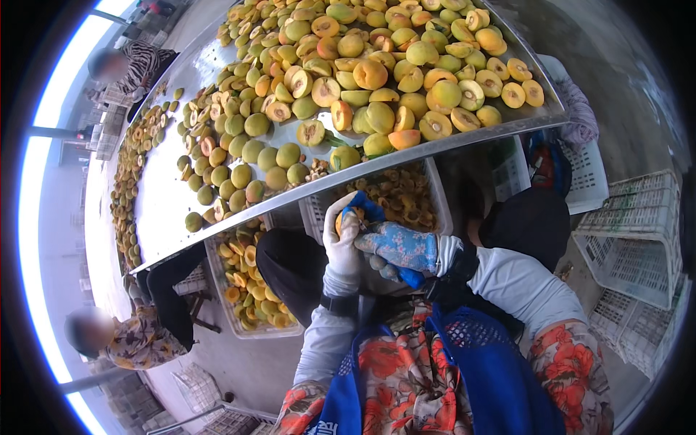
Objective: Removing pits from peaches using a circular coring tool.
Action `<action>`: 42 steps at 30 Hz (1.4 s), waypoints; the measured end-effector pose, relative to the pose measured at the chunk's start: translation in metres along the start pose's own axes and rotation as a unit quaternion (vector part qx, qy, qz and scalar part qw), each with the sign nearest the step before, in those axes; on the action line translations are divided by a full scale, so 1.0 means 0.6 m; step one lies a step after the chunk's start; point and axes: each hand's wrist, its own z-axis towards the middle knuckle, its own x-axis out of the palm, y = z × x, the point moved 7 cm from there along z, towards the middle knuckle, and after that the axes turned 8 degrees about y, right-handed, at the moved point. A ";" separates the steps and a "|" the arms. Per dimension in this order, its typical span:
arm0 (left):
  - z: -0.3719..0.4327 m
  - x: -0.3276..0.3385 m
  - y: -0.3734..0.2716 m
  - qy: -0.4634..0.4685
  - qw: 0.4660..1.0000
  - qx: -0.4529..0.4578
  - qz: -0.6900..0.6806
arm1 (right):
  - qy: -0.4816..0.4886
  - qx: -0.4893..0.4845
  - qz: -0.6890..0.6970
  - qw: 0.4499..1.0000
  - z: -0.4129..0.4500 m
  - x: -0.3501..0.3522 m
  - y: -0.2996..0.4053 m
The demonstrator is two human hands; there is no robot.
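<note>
My left hand [341, 244], in a white glove with blue over some fingers, holds a yellow-orange stone fruit [340, 222] just below the near metal rim of the table [348, 176]. Against it rests my right hand [402, 247], in a blue flowered glove, its fist closed around a tool with a blue handle [411, 278]. The tool's working end is mostly hidden between the gloves. Beyond the hands, under the table edge, a white plastic crate [443, 204] holds brown pits and scraps. Whole and halved yellow-green stone fruits [326, 91] cover much of the metal tabletop.
Left of my knee stands a crate [222, 291] of fruit halves. White perforated crates [631, 239] stand at the right, near a dark stool-like shape [524, 223]. Two other people sit along the left, one in a striped top [142, 65], one in a patterned top [138, 340].
</note>
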 end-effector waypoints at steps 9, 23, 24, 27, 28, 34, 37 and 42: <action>0.010 0.044 -0.022 0.081 0.981 -0.045 -0.170 | 0.549 0.066 0.490 0.674 0.020 0.044 -0.041; -0.013 -0.095 -0.071 -0.166 0.964 0.020 -0.206 | 0.250 0.007 0.271 0.929 -0.011 0.035 -0.013; -0.024 -0.137 -0.091 -0.177 0.964 0.051 -0.192 | 0.235 -0.031 0.240 0.941 -0.015 0.020 -0.001; -0.088 -0.249 -0.204 -0.174 0.981 0.085 -0.010 | 0.008 -0.022 -0.201 0.979 -0.008 -0.034 0.017; -0.099 -0.283 -0.223 -0.221 0.959 0.056 0.169 | -0.065 -0.045 -0.378 0.922 0.010 -0.066 0.011; 0.081 -0.171 -0.259 -0.120 0.869 -0.072 0.475 | -0.117 0.009 -0.568 0.815 0.043 -0.127 -0.046; 0.219 -0.073 -0.211 0.027 0.786 0.007 0.618 | -0.113 -0.050 -0.591 0.797 0.047 -0.122 -0.034; 0.329 -0.054 -0.106 0.192 0.657 -0.023 0.729 | -0.161 -0.079 -0.505 0.844 0.038 -0.104 -0.003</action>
